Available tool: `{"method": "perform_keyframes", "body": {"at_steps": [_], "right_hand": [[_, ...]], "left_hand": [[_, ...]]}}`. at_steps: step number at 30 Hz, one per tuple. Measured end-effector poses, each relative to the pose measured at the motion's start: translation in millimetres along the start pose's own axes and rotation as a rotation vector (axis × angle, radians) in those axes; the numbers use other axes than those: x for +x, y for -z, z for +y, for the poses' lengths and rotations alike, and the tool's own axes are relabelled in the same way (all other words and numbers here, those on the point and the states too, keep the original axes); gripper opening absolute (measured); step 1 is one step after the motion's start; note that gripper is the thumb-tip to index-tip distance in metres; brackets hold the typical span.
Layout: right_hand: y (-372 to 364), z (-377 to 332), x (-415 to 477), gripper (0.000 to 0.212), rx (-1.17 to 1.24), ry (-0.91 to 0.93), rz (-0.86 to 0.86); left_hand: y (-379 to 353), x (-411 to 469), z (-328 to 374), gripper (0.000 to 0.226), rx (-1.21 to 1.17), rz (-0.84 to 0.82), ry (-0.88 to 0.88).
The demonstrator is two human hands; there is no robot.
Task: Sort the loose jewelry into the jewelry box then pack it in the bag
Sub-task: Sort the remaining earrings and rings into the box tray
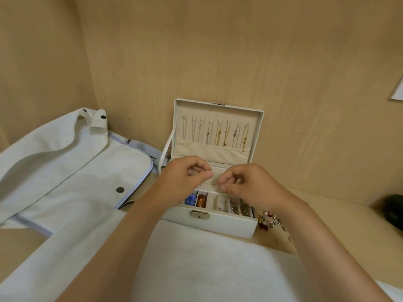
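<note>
The white canvas bag [76,171] lies slumped left of the jewelry box [218,223], its flap open and nothing packed yet. The box lid [218,110] stands raised close to the back wall, and a forearm nudging the box could swing the hanging necklaces [218,134] into a tangle. Both hands hover over the perforated earring panel [214,177] — the left hand [187,177] and the right hand [246,184] each have curled fingers with thumb and fingertip pinched together, and I cannot tell whether either pinch holds anything. If a stud is there, a slip would likely drop it into the wrong compartment or onto the cloth. The loose jewelry [269,220] lies heaped just right of the box, under the right forearm, which could scatter it.

Pale wood panels [239,51] close off the back and left. The surface [338,225] is the same wood, with a white cloth [207,258] spread in front of the box — a dark rounded object [394,212] sits at the right edge, with a white sheet [398,90] on the wall above it
</note>
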State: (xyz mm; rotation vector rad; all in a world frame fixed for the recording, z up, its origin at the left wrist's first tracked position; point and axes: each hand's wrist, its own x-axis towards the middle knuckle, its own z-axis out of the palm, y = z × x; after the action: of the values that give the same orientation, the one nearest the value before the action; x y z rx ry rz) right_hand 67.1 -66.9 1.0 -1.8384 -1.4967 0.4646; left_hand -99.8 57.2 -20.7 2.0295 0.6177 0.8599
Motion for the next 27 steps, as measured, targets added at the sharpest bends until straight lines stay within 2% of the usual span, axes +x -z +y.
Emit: {"method": "perform_keyframes", "body": {"at_steps": [5,8,14,16,19,27], "right_hand": [[-5,-13,-4,0.032,0.163,0.168,0.135],[-14,-18,-4,0.028,0.137,0.206,0.208],[-20,-18,-1,0.011,0.158,0.213,0.336],[-20,-18,6,0.009,0.135,0.180,0.334],[-18,-16,25,0.006,0.093,0.098,0.338],[-32,-11,73,0.004,-0.345,0.055,0.197]], "left_hand": [[1,-3,10,0.015,-0.127,-0.024,0.052],[2,-5,17,0.016,-0.194,-0.020,0.074],[6,-6,17,0.015,-0.160,-0.017,0.043],[9,-4,9,0.017,-0.016,0.010,0.025],[15,-3,-6,0.024,0.361,0.030,-0.036],[19,-3,-19,0.042,0.589,-0.078,-0.062]]}}
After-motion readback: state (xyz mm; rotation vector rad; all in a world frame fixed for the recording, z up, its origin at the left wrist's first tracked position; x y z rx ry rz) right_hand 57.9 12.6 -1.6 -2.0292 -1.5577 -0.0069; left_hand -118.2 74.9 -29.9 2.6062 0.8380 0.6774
